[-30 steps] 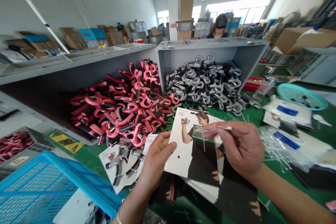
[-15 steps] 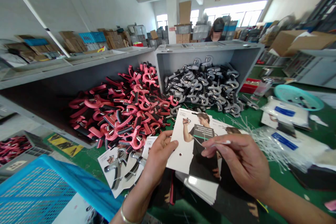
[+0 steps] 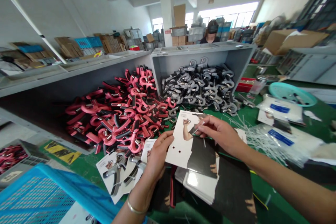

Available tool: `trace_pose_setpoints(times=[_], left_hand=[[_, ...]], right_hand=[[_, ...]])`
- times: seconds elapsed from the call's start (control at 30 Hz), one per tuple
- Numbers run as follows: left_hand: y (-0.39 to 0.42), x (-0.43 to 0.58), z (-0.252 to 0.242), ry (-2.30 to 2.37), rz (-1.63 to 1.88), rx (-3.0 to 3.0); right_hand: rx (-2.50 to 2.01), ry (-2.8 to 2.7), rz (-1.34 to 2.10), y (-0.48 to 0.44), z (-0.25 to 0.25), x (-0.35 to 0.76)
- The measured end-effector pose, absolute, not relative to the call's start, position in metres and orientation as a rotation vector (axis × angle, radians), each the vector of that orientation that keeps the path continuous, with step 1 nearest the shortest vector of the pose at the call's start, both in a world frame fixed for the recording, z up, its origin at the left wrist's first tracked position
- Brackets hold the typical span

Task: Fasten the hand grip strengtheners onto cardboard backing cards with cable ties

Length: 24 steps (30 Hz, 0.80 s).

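Note:
My left hand (image 3: 159, 154) grips the left edge of a printed white-and-black card (image 3: 181, 140), which is tilted toward me. Over the card's upper right part, my right hand (image 3: 217, 131) pinches a thin white plastic tie (image 3: 198, 128). A second pale strip hangs below those fingertips. Under the held card lie stacked cards (image 3: 202, 189). Left of my left hand are cards with grey hand grips (image 3: 115, 175) fastened on. Behind, red hand grips (image 3: 126, 108) spill from one grey bin and grey-black hand grips (image 3: 199, 84) from another.
A blue basket (image 3: 39, 189) stands at the lower left. Loose white ties (image 3: 252, 136), plastic bags (image 3: 291, 140) and a turquoise tray (image 3: 292, 93) lie to the right. A person (image 3: 210, 33) is behind the grey bins (image 3: 202, 49).
My right hand has moved up and left over the card, bringing the white tie nearer the card's upper part. The view has shifted slightly. My left hand still holds the card.

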<state>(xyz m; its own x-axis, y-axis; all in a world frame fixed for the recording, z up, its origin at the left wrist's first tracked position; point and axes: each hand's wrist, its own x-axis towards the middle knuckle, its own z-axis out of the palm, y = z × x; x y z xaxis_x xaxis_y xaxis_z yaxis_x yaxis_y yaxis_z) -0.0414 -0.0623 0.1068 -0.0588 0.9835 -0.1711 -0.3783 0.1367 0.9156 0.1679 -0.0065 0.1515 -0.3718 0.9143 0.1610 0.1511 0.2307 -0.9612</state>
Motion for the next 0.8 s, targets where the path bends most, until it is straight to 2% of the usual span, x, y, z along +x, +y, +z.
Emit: trace_pose_setpoints(times=[0.17,0.43,0.57,0.8], left_hand=[[-0.068,-0.032,0.087,1.037,1.384,0.622],[-0.068,-0.022,0.079,1.147,1.278,0.982],[-0.078,-0.033,0.076,1.247,1.287,1.092],[-0.109,-0.064,0.065,1.033,0.95,1.19]], right_hand=[[-0.994,-1.802,1.155,-0.01,0.142,0.172],[-0.977,-1.868,1.174,-0.008,0.14,0.177],[-1.017,-2.035,0.991,-0.007,0.139,0.179],[-1.034,-2.102,0.897,-0.007,0.142,0.178]])
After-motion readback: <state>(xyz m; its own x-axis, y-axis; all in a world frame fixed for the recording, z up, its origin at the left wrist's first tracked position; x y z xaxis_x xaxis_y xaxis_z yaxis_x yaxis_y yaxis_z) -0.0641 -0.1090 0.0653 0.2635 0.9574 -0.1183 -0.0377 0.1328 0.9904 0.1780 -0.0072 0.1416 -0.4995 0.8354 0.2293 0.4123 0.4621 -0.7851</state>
